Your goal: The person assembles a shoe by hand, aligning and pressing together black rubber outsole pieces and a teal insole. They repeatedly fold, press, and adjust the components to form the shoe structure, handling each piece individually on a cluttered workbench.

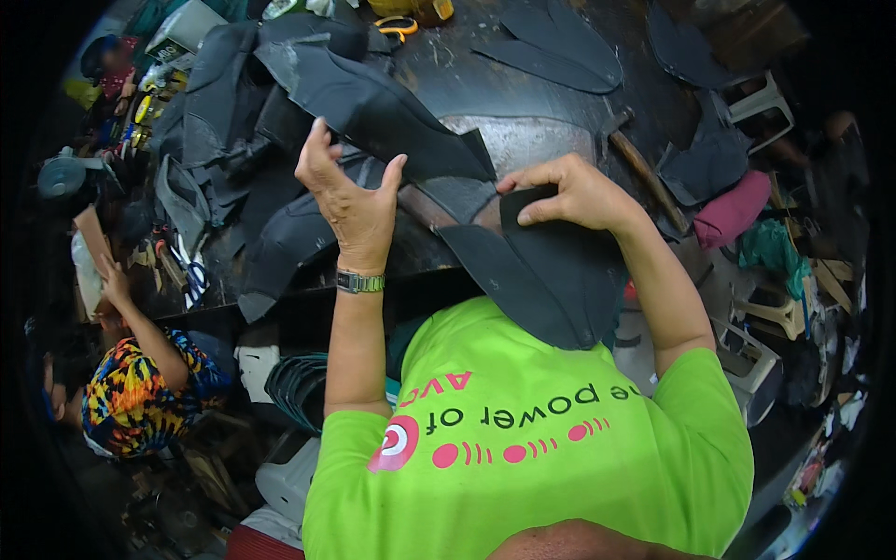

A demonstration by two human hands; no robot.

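Note:
My right hand [574,194] pinches the upper edge of a folded black leather-like panel [560,271] between thumb and fingers; the panel hangs over the table's front edge against my green shirt. My left hand [359,201] is open, thumb and fingers spread, with nothing held in it. Just beyond it lies a long, curved black panel [383,107], slanting across the table; I cannot tell whether the thumb touches it. Between my hands, a smaller dark piece [457,196] rests partly under that panel, by a worn grey slab [532,135].
A wooden-handled hammer [649,177] lies right of the slab. Black panels [219,103] are heaped at left, more [560,51] at the far side. Orange-handled scissors [397,26] lie beyond; blue-handled scissors [196,275] hang left. A co-worker [149,383] sits at lower left.

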